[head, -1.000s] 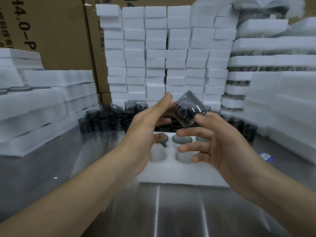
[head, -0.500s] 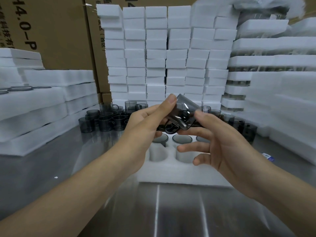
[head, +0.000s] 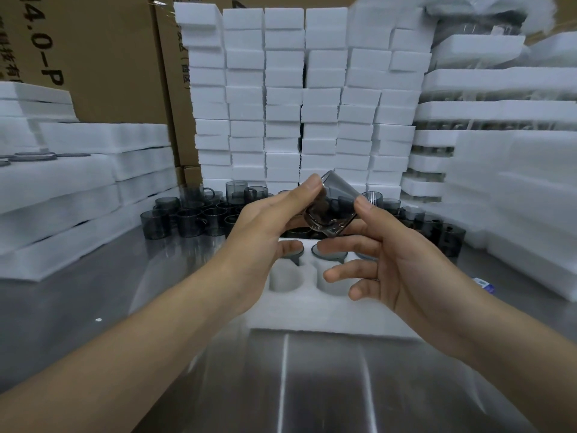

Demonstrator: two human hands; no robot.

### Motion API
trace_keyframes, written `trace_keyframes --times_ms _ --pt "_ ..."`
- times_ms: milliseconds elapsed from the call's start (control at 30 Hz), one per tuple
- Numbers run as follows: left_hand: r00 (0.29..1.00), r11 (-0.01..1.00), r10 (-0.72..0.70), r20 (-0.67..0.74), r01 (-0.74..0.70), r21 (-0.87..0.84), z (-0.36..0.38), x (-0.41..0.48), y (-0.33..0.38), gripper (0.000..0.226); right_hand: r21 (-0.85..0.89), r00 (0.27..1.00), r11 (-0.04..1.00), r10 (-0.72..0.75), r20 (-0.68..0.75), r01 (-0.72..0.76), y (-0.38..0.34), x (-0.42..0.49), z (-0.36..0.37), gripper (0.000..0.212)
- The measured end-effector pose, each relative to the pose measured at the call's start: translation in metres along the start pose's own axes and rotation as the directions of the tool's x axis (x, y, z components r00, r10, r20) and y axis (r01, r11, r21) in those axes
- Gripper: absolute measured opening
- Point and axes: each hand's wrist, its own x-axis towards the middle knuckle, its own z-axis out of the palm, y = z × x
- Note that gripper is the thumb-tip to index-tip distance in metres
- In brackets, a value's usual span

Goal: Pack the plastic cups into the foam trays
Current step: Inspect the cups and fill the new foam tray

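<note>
Cardboard carton [head: 93,57], rear left, printed "4.0–P" beside cut-off characters. Smoky-grey, see-through plastic cup [head: 332,210] is tilted and held above the far end of the white foam tray [head: 312,310]. Left hand [head: 262,242] pinches its upper end; right hand [head: 396,264] grips its side with the thumb on top and the forefinger beneath, other fingers loosely spread.

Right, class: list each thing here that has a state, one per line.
Held cup: tilted, in mid-air.
Left hand: grips the cup.
Right hand: pinches the cup.
Foam tray: two near pockets empty, back pockets filled.
Loose cups: upright on the table.
</note>
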Motion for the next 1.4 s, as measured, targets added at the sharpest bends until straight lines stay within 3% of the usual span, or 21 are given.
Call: trace_keyframes --times_ms 167,367,567,733,933,1167,1300,1400 --pt "0.999 0.999 -0.005 -0.038 0.006 0.034 0.0002 0.0001 -0.0023 0.050 0.049 1.000 0.999 -0.011 -0.006 0.011 0.0021 0.0004 -0.0022 0.060" --pt "0.999 0.999 -0.036 -0.038 0.037 0.025 0.0008 0.0024 -0.0056 0.054 -0.037 0.997 0.996 -0.078 -0.022 0.077 0.0069 0.0000 -0.0010 0.064" --pt "0.998 0.997 -0.055 -0.018 0.054 -0.052 -0.0018 0.0043 -0.0047 0.050 0.064 1.000 0.998 -0.005 -0.011 0.006 0.0007 0.0013 -0.0027 0.041" --pt "0.998 0.999 -0.047 -0.047 0.047 0.001 0.0002 0.0042 -0.0074 0.049 0.072 0.999 0.997 0.040 -0.007 -0.039 0.0027 0.0052 -0.0062 0.059" --pt "0.994 0.998 -0.056 -0.090 0.059 0.029 0.0016 0.0042 -0.0099 0.050 0.088 0.999 0.996 -0.019 -0.046 0.022 0.0062 0.0051 -0.0068 0.055" --pt "0.998 0.998 -0.061 -0.007 0.061 -0.001 -0.0002 0.0033 -0.0045 0.055 0.079 1.000 0.997 0.001 0.012 -0.002 0.0041 0.0066 -0.0076 0.055" --pt "0.999 0.999 -0.034 -0.015 0.035 0.024 0.0027 0.0001 -0.0029 0.050 0.059 0.999 0.997 0.041 -0.028 -0.039 0.0050 0.0080 -0.0090 0.075" --pt "0.998 0.999 -0.024 -0.051 0.025 0.027 0.0042 -0.0009 -0.0034 0.048 -0.040 0.997 0.999 -0.014 -0.080 0.011 0.0082 0.0081 -0.0065 0.059"
